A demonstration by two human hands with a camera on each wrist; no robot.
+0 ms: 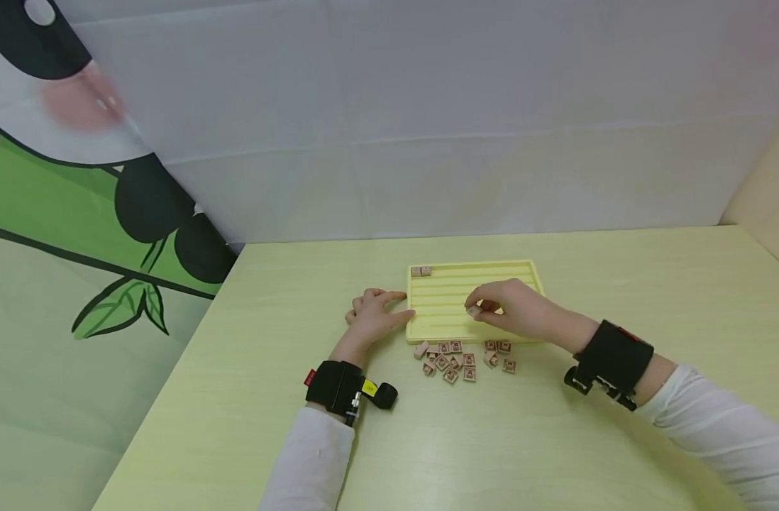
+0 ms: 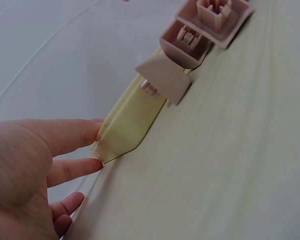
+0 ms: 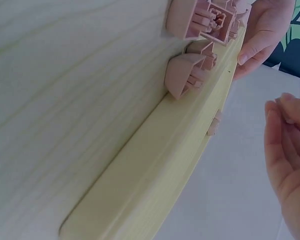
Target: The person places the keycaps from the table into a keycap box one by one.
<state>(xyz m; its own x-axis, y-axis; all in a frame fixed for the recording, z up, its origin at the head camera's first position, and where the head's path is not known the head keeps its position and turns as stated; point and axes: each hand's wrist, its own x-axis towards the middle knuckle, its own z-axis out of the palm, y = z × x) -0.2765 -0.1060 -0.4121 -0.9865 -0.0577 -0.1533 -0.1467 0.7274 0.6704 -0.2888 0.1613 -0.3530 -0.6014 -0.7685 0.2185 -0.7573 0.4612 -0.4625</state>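
A yellow ridged tray [image 1: 440, 328] lies on the table, with two pink keycaps [image 1: 421, 271] side by side in its top left corner. At the tray's left edge is my left hand [image 1: 374, 317], thumb and fingers extended and touching its side. My right hand [image 1: 514, 309] hovers over the tray's middle, thumb and fingertips pinched together on a small keycap [image 3: 288, 120], mostly hidden by the fingers. Several loose pink keycaps [image 1: 450, 375] lie in front of the tray, some tipped over with their hollow undersides showing in the left wrist view.
The pale wooden table [image 1: 466, 447] runs back to a light cloth backdrop [image 1: 428, 177]. At the left, the cloth carries a green and black printed figure [image 1: 57, 191]. A beige panel [image 1: 772, 184] stands at the right.
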